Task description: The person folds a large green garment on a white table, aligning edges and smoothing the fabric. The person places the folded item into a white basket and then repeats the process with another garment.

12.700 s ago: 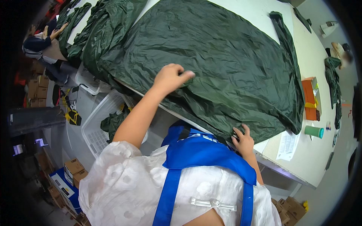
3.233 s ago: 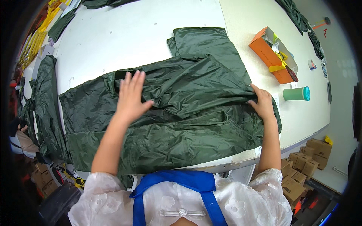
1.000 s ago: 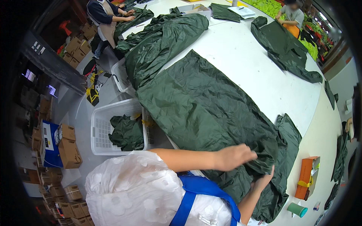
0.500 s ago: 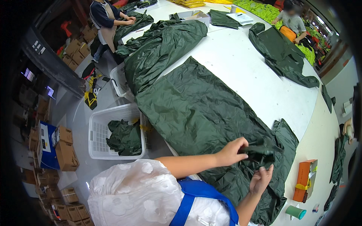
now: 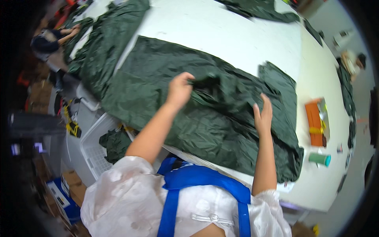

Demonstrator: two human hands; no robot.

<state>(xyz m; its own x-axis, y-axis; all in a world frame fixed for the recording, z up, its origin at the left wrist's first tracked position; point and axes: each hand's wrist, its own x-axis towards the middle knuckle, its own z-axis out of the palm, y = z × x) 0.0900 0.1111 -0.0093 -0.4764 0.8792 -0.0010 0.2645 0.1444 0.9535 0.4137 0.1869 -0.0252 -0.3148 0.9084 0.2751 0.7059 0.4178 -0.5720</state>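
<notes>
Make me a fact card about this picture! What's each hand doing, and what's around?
Left hand: pinching a raised fold of green cloth
Right hand: open over the green cloth; touching or not is hard to tell
Green cloth: wrinkled, spread on the white table
To its right: orange box, green roll
Lower left: white basket holding a green bundle
Upper left: another person

The white table [image 5: 225,35] is brightly lit, while the far left is quite dim. Soft shine lies on the green fabric [image 5: 189,128]. Slight blur is everywhere; edges curve into blackness.
</notes>
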